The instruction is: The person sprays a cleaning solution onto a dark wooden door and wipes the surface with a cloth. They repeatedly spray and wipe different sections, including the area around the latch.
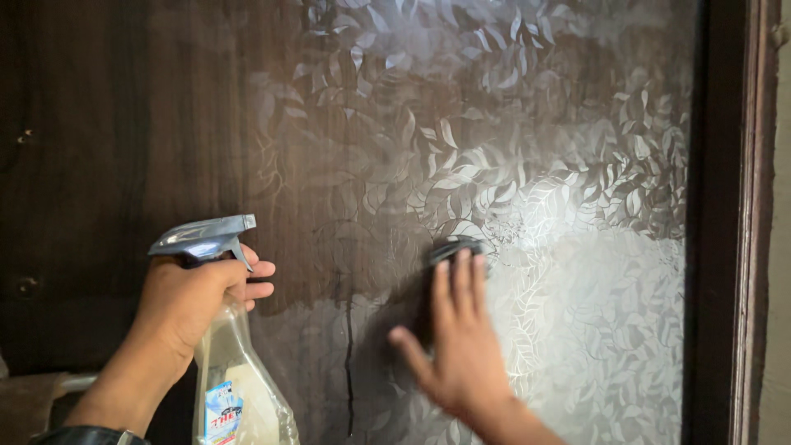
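Patterned glass (527, 165), pad (451, 247) under right hand (461, 346)

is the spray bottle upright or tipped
Upright: the clear plastic spray bottle has its grey trigger head on top, the left hand gripping its neck.

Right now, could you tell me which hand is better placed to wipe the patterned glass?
The right hand: it lies flat on the leaf-patterned glass, pressing a dark pad against it. The left hand grips the spray bottle, off the glass.
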